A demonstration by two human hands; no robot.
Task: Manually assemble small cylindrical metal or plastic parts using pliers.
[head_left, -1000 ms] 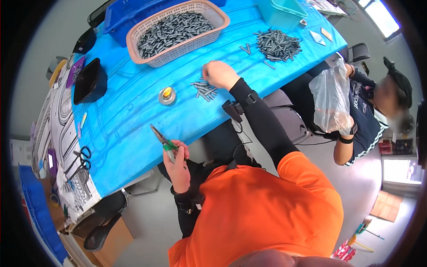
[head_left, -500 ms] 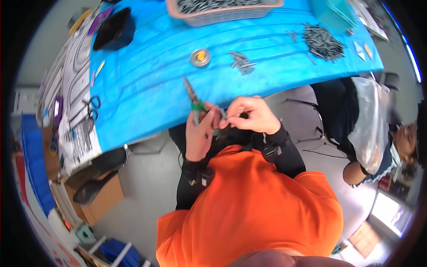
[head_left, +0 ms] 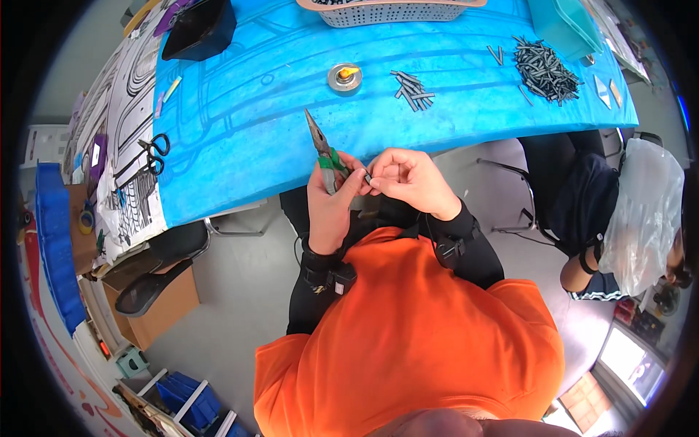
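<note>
My left hand (head_left: 329, 215) is closed round a pair of long-nose pliers (head_left: 317, 137) with green-and-grey handles, their pointed jaws aimed away from me over the table edge. Between its thumb and fingertips and those of my right hand (head_left: 416, 183) is a small dark grey strip (head_left: 368, 177), mostly covered by the fingers. My right hand is pinched on its near end. Beyond my hands, a small loose group of similar dark grey strips (head_left: 413, 92) lies on the blue table cover (head_left: 247, 146), beside a round metal tin (head_left: 344, 86) with something yellow on top.
A larger heap of strips (head_left: 546, 73) lies at the far right by a teal bin (head_left: 566, 30). A perforated basket (head_left: 397, 14) and a black bin (head_left: 200, 33) stand at the back. Black scissors (head_left: 154, 154) lie at left. Another person's arm (head_left: 580, 273) and a clear plastic bag (head_left: 644, 215) are at right.
The view has shifted slightly, so the table things appear a little higher and further right. My hands stay together at the table's near edge, fingers on the small strip.
</note>
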